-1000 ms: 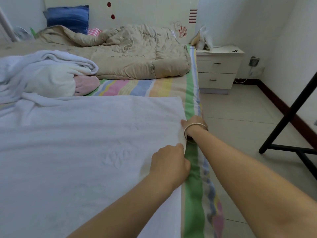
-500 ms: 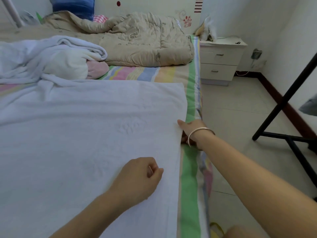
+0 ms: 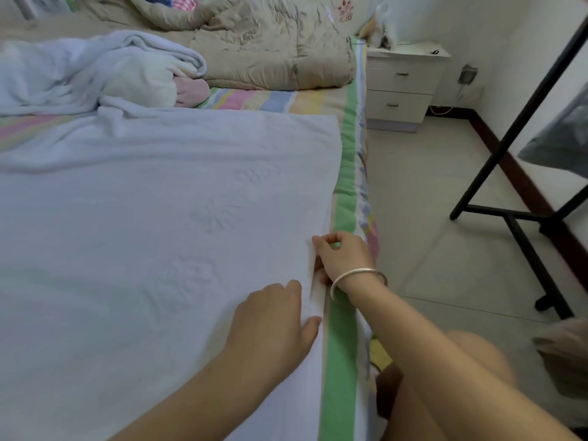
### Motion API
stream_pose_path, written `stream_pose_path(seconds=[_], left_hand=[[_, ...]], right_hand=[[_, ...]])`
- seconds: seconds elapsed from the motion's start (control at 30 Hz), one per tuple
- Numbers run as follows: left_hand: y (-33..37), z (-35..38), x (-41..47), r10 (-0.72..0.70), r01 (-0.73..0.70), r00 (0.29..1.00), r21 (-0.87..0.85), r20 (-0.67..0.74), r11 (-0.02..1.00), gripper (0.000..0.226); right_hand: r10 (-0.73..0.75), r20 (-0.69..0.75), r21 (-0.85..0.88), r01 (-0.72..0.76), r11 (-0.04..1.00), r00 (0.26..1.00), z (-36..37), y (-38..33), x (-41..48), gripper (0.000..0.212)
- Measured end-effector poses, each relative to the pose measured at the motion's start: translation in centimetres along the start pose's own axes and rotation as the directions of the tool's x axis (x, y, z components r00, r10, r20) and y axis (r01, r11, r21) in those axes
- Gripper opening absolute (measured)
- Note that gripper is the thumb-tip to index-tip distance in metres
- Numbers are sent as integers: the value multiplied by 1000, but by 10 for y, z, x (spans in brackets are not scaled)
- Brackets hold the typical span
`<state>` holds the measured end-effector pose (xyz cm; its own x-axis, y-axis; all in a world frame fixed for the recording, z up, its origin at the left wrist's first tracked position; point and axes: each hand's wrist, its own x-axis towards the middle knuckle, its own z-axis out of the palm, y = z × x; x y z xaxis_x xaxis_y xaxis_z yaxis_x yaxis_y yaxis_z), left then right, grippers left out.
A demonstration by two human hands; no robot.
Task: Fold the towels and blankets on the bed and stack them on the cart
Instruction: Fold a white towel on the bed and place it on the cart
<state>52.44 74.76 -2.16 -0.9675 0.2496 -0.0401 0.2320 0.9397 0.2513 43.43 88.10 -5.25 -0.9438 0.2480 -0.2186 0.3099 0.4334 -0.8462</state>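
White towel (image 3: 159, 233), embossed pattern, spread flat on bed (image 3: 342, 361), covers most of near mattress. Its R edge runs beside green band of striped sheet (image 3: 254, 100).

L hand (image 3: 270, 323) nearest: palm down on towel close to that edge, fingers (image 3: 291, 286) relaxed & near-straight, thumb out toward edge, grasping nothing.

R hand (image 3: 342, 259) just beyond, at the edge itself: thumb + forefinger curled, pinching towel hem, small fold raised there. Silver bangle (image 3: 359, 278) on wrist.

Bare knee (image 3: 477, 354) off bed side, over tiled floor (image 3: 429, 202).

Farther: crumpled heap of pale towels (image 3: 105, 68) on bed, touching far L part of flat towel. Pink cloth (image 3: 191, 90) tucked at heap's R end. Behind, beige quilt (image 3: 270, 49) lies bunched.

White 2-drawer nightstand (image 3: 401, 84) beside bed head. Black metal frame (image 3: 509, 214) stands on floor at R; cart or not, can't tell.
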Motion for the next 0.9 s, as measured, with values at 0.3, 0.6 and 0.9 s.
stream_pose_path(seconds=[0.3,0.6,0.9], left_hand=[[1,-1,-14,162,-160,987,-72,19,984,27],[-5,9,-31,130,-119,992,-349,7,930,25],[-20,-12,-94,113,-11,925,-273,363,962,38]], right_hand=[[-11,7,-48,11,999,1000,-1,5,-32,26],[2,8,73,-3,997,1000,-10,18,-43,24],[4,241,26,-11,1000,970,-18,27,-123,42]])
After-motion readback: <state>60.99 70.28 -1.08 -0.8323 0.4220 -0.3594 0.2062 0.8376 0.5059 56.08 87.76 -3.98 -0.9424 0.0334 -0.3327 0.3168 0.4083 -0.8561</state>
